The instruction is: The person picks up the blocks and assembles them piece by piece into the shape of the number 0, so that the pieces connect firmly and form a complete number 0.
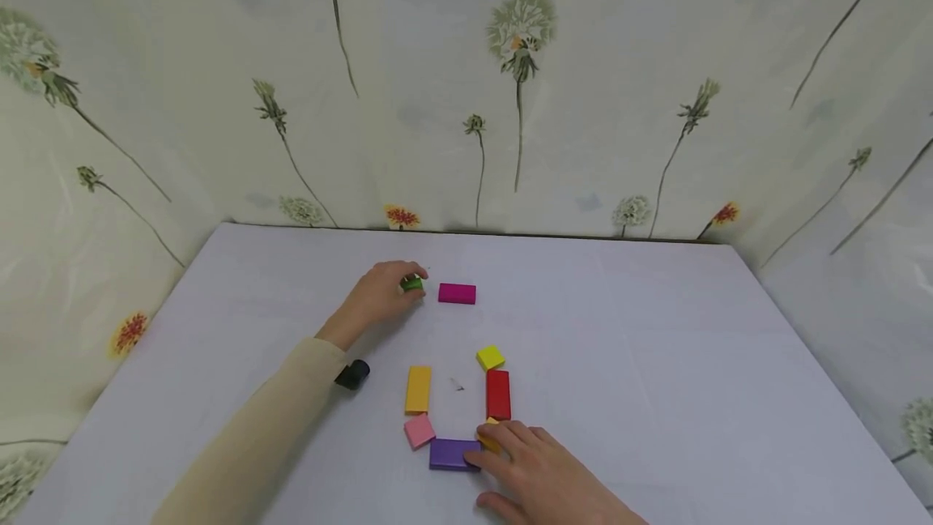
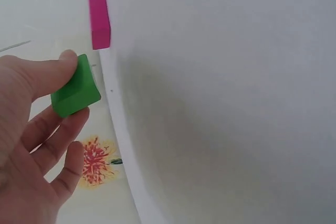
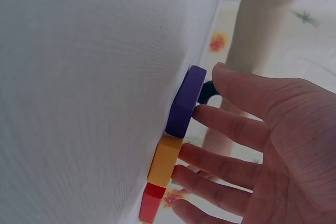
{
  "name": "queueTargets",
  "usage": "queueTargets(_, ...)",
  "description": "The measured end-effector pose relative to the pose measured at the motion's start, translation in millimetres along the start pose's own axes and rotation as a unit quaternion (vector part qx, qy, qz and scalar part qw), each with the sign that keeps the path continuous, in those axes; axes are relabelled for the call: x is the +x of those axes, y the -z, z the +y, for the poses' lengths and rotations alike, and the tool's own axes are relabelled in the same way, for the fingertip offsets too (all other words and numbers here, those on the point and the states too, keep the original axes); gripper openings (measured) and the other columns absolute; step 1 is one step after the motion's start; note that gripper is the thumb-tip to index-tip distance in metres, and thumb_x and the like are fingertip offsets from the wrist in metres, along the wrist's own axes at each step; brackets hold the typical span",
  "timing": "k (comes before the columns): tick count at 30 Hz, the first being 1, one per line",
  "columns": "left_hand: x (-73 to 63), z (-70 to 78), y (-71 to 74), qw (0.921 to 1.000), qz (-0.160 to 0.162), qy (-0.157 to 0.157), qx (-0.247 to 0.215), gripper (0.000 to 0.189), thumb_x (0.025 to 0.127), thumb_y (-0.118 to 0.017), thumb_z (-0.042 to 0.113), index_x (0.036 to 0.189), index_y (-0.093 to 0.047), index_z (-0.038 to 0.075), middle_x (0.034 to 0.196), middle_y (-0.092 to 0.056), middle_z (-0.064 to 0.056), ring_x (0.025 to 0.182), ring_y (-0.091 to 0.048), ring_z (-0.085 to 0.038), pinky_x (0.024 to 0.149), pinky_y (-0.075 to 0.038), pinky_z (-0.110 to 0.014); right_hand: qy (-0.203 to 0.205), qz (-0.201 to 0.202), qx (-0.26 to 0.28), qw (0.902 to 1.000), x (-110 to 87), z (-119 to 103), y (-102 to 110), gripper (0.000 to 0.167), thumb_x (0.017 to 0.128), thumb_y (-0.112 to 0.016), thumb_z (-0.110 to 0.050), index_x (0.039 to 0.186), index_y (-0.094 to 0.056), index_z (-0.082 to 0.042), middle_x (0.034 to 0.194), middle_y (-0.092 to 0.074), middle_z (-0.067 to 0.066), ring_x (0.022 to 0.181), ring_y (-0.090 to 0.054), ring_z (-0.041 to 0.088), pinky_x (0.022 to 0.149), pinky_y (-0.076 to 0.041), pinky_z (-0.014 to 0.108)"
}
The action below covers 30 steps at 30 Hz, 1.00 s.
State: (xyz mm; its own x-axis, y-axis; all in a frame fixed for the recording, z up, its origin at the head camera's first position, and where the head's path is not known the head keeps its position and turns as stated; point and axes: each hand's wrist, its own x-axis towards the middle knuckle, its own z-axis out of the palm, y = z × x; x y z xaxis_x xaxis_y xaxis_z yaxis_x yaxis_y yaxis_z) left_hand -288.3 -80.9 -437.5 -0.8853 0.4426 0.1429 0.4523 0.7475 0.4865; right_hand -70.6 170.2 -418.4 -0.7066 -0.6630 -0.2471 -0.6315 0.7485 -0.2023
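Note:
My left hand (image 1: 384, 292) pinches a small green block (image 2: 77, 88) between thumb and fingertips, just left of a magenta rectangular block (image 1: 457, 293). Lower down, the straight fingers of my right hand (image 1: 535, 472) touch a purple rectangular block (image 1: 448, 454) and an orange block (image 1: 490, 436), partly covering both. In the right wrist view its thumb stands apart from the purple block. A red rectangular block (image 1: 499, 394) extends away from the orange one, with a yellow block (image 1: 491, 358) at its far end. A pink block (image 1: 419, 432) sits at the purple block's left corner, below a yellow-orange rectangular block (image 1: 419, 390).
A white cloth (image 1: 619, 330) covers the table, whose far edge meets a flower-patterned curtain (image 1: 415, 104). A black object (image 1: 355, 374) shows beside the left wrist, by the sleeve (image 1: 255, 428). A small dark mark (image 1: 457, 385) lies between the red and yellow-orange blocks.

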Motion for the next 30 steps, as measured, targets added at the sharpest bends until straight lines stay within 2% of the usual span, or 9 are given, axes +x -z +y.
queueTargets(4, -7.1, 3.2, 6.8, 0.9997, 0.013, -0.006, -0.022, 0.021, 0.089, -0.073, 0.015, 0.109, -0.072, 0.008, 0.096, -0.068, 0.000, 0.088, -0.059, -0.018, 0.079, -0.050, -0.034, -0.002, -0.001, -0.005, 1.0000, 0.6, -0.8, 0.2, 0.049, 0.093, -0.057, -0.055, 0.134, -0.059, -0.030, 0.136, -0.051, -0.003, 0.116, -0.052, 0.019, 0.096, -0.047, 0.045)
queueTargets(9, -14.2, 7.5, 13.3, 0.9979, 0.007, 0.000, -0.064, 0.016, 0.088, -0.074, 0.015, 0.102, -0.071, 0.009, 0.092, -0.068, 0.002, 0.086, -0.059, -0.016, 0.071, -0.051, -0.027, -0.002, 0.002, -0.007, 1.0000, 1.2, -1.1, -0.5, 0.048, 0.093, -0.057, -0.054, 0.134, -0.059, -0.029, 0.136, -0.051, -0.002, 0.116, -0.052, 0.019, 0.096, -0.046, 0.045)
queueTargets(15, -21.8, 9.4, 18.2, 0.9940, 0.003, -0.010, -0.109, 0.012, 0.087, -0.076, 0.017, 0.097, -0.070, 0.012, 0.087, -0.067, 0.005, 0.082, -0.060, -0.014, 0.068, -0.050, -0.029, -0.007, -0.008, -0.007, 0.9999, 3.1, -1.1, 0.0, 0.050, 0.093, -0.056, -0.057, 0.134, -0.058, -0.030, 0.136, -0.050, -0.003, 0.117, -0.050, 0.018, 0.097, -0.045, 0.044)
queueTargets(24, -33.6, 19.0, 18.2, 0.9885, -0.058, 0.005, -0.139, 0.015, 0.086, -0.077, 0.019, 0.097, -0.071, 0.011, 0.084, -0.065, 0.005, 0.077, -0.056, -0.015, 0.070, -0.049, -0.029, -0.001, -0.003, -0.002, 1.0000, 2.2, -1.0, -0.6, 0.049, 0.094, -0.053, -0.058, 0.134, -0.059, -0.030, 0.135, -0.051, -0.003, 0.115, -0.051, 0.017, 0.097, -0.045, 0.043)
queueTargets(30, -37.9, 20.0, 11.1, 0.9843, -0.089, 0.022, -0.150, 0.017, 0.085, -0.078, 0.020, 0.097, -0.071, 0.012, 0.085, -0.066, 0.006, 0.077, -0.055, -0.015, 0.069, -0.049, -0.029, -0.003, -0.005, -0.004, 1.0000, 2.0, -1.9, 0.3, 0.050, 0.094, -0.053, -0.058, 0.135, -0.058, -0.030, 0.136, -0.051, -0.003, 0.117, -0.050, 0.018, 0.098, -0.045, 0.043)
